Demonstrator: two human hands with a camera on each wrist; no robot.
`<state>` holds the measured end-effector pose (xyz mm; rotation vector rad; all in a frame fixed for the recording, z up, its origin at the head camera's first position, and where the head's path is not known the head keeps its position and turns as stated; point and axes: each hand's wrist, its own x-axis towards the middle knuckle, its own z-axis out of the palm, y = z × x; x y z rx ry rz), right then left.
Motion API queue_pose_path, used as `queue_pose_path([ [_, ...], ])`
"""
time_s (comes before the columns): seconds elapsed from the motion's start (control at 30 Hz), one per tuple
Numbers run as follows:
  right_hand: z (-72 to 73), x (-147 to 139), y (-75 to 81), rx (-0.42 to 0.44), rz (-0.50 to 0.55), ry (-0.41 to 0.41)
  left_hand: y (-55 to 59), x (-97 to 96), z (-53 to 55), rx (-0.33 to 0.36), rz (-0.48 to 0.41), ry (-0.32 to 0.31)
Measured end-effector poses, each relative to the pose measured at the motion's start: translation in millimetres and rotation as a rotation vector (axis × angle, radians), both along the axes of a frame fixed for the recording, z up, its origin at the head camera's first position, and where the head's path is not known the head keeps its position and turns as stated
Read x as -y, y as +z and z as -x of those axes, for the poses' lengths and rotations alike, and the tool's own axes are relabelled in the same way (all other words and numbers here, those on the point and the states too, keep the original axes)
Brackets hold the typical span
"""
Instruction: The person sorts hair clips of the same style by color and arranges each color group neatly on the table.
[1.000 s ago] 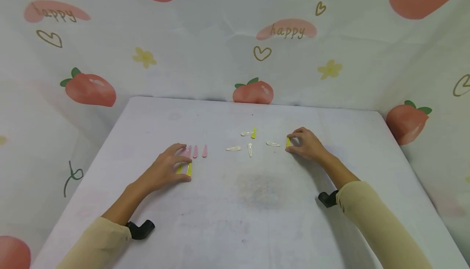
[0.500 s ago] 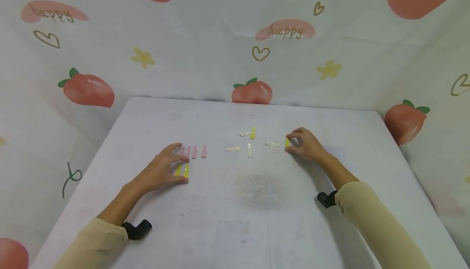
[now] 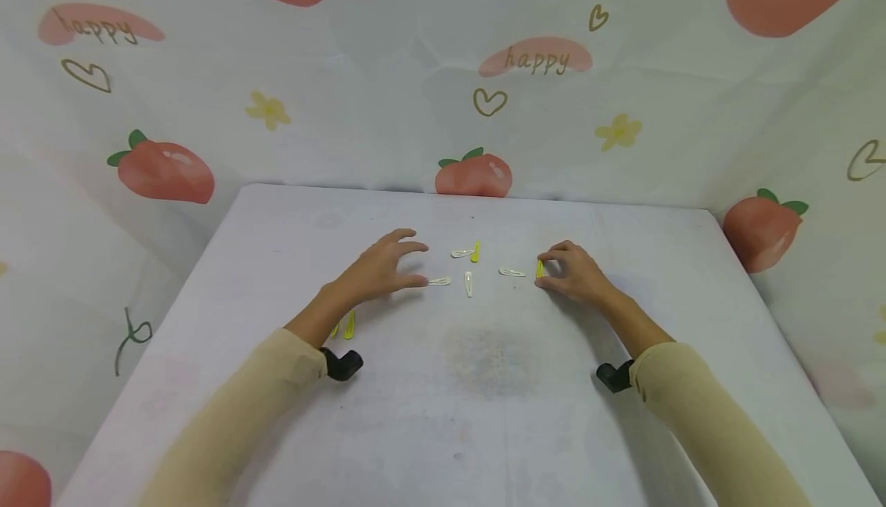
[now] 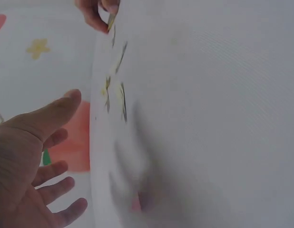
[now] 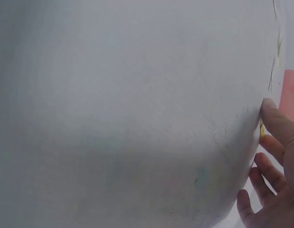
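My left hand (image 3: 377,267) hovers over the table with fingers spread and nothing between them. Its thumb tip is close to a cream hair clip (image 3: 439,281); whether they touch I cannot tell. My right hand (image 3: 577,271) pinches a yellow hair clip (image 3: 540,268) between thumb and finger at the table surface. Between the hands lie more cream clips, one upright in view (image 3: 468,285), one sideways (image 3: 512,272), and one (image 3: 461,254) against a yellow clip (image 3: 475,252). Pink clips are hidden behind my left hand in the head view; a bit of a pink clip (image 4: 136,203) shows in the left wrist view.
Two yellow clips lie by my left wrist, one (image 3: 349,325) plainly seen and the other partly covered. The white table (image 3: 498,430) ends at the back against a printed cloth (image 3: 374,68). Black wrist-worn pieces (image 3: 342,365) jut from both sleeves.
My left hand has left the yellow and pink clips at left and moved right and away from me, towards the cream clips. The right hand keeps its place with the yellow hair clip.
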<state>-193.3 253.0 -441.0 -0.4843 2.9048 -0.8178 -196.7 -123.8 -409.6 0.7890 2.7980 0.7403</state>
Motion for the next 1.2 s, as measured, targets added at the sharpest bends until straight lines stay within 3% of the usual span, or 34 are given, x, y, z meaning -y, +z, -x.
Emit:
queue_pose_path([
  [0.2, 0.4, -0.6, -0.3, 0.012, -0.001, -0.009, -11.6, -46.6, 29.7, 0.077, 0.015, -0.042],
  [0.4, 1.2, -1.6, -1.5, 0.003, 0.005, -0.008, -22.5, -70.8, 45.6, 0.082, 0.045, -0.018],
  [0.53, 2.0, -3.0, -2.0, -0.013, 0.016, 0.003, -23.0, -79.8, 50.0, 0.071, 0.066, 0.011],
  [0.97, 1.3, -2.3, -2.3, 0.003, 0.015, -0.009, -20.7, -91.6, 58.3, 0.048, 0.154, -0.011],
  [1.2, 0.9, -1.6, -1.5, 0.003, 0.011, -0.011, -18.7, -88.0, 56.9, 0.079, 0.085, -0.015],
])
